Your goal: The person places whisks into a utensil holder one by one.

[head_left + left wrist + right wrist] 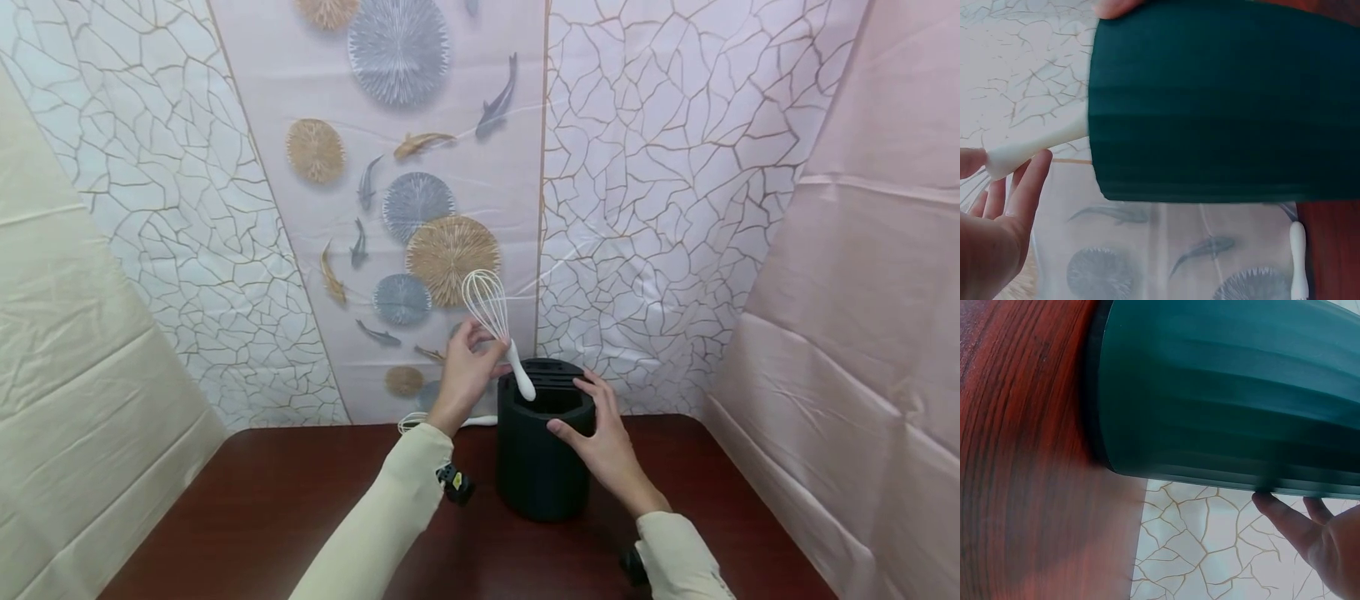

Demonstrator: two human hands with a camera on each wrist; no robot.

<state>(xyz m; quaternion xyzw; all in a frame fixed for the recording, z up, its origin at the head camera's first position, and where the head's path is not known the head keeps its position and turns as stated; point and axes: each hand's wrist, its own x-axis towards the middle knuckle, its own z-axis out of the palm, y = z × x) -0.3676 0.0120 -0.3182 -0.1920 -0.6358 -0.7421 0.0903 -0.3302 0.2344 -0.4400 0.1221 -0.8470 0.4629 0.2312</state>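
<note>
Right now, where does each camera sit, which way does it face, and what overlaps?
Head: worn on the head, facing forward and down at the dark container, whisk and table; shows both sleeves, left hand and right hand.
Left wrist: on that wrist, facing the container's side and whisk handle; shows the left hand, plus a fingertip at the top edge.
Right wrist: on that wrist, facing the container's side and table; shows part of the right hand.
Shared: head and left wrist both catch the held whisk.
</note>
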